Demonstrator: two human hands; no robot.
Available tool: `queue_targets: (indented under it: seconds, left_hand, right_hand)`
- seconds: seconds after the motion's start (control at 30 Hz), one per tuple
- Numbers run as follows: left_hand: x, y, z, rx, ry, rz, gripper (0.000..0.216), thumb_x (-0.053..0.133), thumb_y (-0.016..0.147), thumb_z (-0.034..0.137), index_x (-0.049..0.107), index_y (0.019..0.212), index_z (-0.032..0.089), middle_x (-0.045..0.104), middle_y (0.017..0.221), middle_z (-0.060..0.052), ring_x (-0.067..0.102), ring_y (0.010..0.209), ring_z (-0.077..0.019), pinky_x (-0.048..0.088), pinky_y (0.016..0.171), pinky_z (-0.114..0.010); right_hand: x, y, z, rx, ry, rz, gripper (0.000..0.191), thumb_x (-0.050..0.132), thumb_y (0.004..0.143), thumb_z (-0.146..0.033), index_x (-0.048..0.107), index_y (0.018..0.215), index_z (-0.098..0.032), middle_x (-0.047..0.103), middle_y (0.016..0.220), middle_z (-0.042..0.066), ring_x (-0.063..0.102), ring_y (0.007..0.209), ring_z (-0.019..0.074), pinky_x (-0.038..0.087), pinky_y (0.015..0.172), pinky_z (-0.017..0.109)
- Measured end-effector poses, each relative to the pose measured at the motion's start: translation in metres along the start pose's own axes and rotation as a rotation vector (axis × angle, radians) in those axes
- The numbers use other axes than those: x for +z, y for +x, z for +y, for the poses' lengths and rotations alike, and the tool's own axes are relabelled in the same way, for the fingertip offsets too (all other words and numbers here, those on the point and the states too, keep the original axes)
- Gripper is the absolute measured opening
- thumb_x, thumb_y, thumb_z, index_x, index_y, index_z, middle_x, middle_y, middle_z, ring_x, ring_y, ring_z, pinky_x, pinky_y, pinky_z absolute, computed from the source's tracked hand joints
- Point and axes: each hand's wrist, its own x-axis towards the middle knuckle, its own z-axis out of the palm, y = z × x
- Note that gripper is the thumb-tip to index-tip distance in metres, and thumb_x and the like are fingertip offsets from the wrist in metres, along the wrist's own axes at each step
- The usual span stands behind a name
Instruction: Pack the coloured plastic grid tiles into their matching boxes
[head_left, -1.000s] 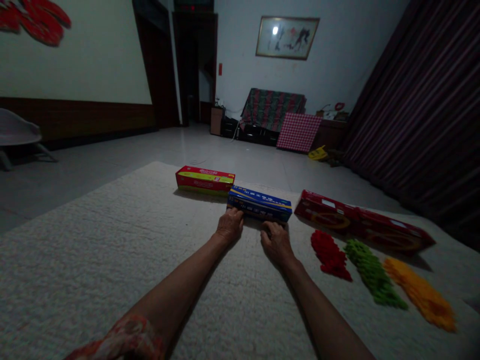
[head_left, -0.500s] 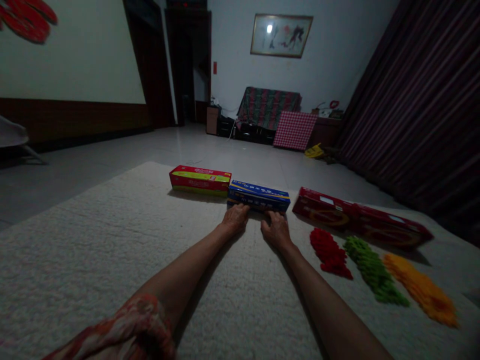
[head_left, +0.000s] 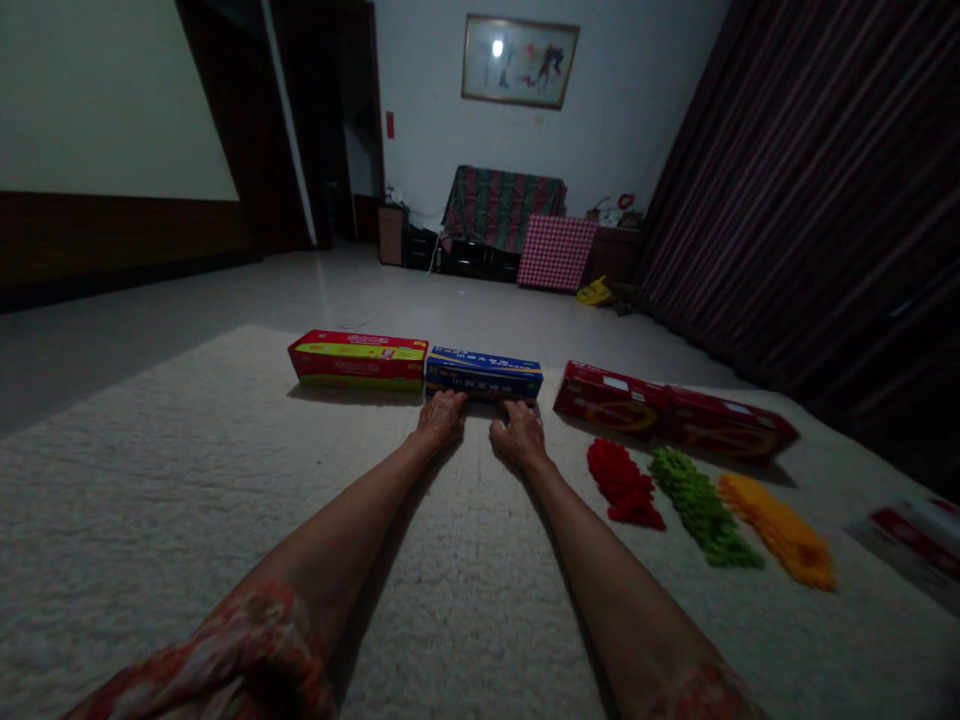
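Note:
A long blue carton (head_left: 484, 376) lies on the cream mat (head_left: 187, 500), its left end against or very close to a red and green carton (head_left: 360, 360). My left hand (head_left: 442, 417) has its curled fingers at the lower front edge of the blue carton, near the left end. Toward the carton's right end, my right hand (head_left: 519, 432) has its bent fingers on the same lower edge. The fingertips of both hands are partly hidden, and the view is dim and slightly blurred.
Two dark red cartons (head_left: 611, 400) stand end to end to the right. In front of them lie a red fuzzy bundle (head_left: 624, 485), a green one (head_left: 701, 508) and an orange one (head_left: 780, 530). A blurred red and white item (head_left: 919, 540) is at the right edge.
The blue carton has shifted slightly away from me and now sits more in line with the red and green carton, my hands still on it. My view has turned right.

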Motion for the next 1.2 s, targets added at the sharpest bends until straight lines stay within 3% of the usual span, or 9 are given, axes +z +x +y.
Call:
queue_targets:
  seconds: [0.27,0.4,0.5,0.63,0.73,0.9,1.2]
  left_hand:
    - [0.003,-0.01,0.003,0.022,-0.039,0.048,0.03,0.05,0.092,0.017,0.07,0.113,0.023,0.069,0.114,-0.013,0.061,0.106,-0.0296,0.052,0.091,-0.041]
    - [-0.006,-0.013,0.018,0.089,-0.09,0.052,0.031,0.057,0.087,0.016,0.069,0.116,0.021,0.068,0.121,-0.013,0.06,0.108,-0.0303,0.052,0.094,-0.042]
    - [-0.011,-0.004,0.046,0.173,-0.179,0.043,0.035,0.06,0.078,0.006,0.073,0.107,0.022,0.068,0.128,-0.01,0.06,0.113,-0.0296,0.051,0.101,-0.044]
    - [-0.006,0.02,0.1,0.242,-0.254,0.007,0.031,0.057,0.074,0.001,0.076,0.089,0.021,0.062,0.139,-0.007,0.061,0.12,-0.0291,0.047,0.108,-0.045]
    - [0.004,0.038,0.137,0.266,-0.31,-0.036,0.034,0.056,0.073,-0.001,0.078,0.089,0.02,0.056,0.146,-0.007,0.06,0.126,-0.0264,0.049,0.106,-0.037]
    - [0.019,0.062,0.166,0.211,-0.355,-0.064,0.035,0.056,0.069,-0.002,0.078,0.087,0.019,0.059,0.139,-0.008,0.06,0.127,-0.027,0.051,0.104,-0.034]
    - [0.037,0.075,0.171,0.212,-0.424,-0.044,0.031,0.052,0.073,0.001,0.076,0.085,0.017,0.064,0.124,-0.009,0.065,0.109,-0.0228,0.057,0.093,-0.034]
  right_hand:
    - [-0.001,-0.005,-0.003,-0.008,0.026,-0.026,0.038,0.053,0.087,-0.024,0.065,0.123,-0.018,0.065,0.128,0.011,0.056,0.117,0.029,0.041,0.1,0.042]
    - [-0.03,-0.009,0.004,-0.084,0.063,-0.026,0.038,0.05,0.087,-0.016,0.066,0.122,-0.02,0.067,0.128,0.007,0.056,0.117,0.0224,0.04,0.101,0.033]
    - [-0.072,-0.014,0.03,-0.047,0.054,0.1,0.04,0.042,0.091,-0.014,0.066,0.122,-0.017,0.066,0.126,0.011,0.054,0.117,0.0249,0.037,0.103,0.037]
    - [-0.124,-0.026,0.09,0.177,0.005,0.371,0.035,0.043,0.084,-0.012,0.07,0.106,-0.017,0.068,0.114,0.013,0.055,0.111,0.0296,0.039,0.098,0.042]
    - [-0.143,-0.037,0.134,0.276,-0.034,0.412,0.032,0.046,0.077,-0.01,0.07,0.097,-0.019,0.069,0.113,0.013,0.053,0.113,0.0321,0.039,0.097,0.046]
    - [-0.144,-0.041,0.171,0.315,-0.04,0.324,0.033,0.048,0.075,-0.009,0.071,0.097,-0.019,0.069,0.117,0.013,0.054,0.113,0.0335,0.042,0.092,0.049]
    - [-0.132,-0.026,0.191,0.321,0.047,0.281,0.034,0.049,0.075,-0.012,0.073,0.097,-0.022,0.072,0.111,0.01,0.058,0.111,0.0308,0.045,0.094,0.047]
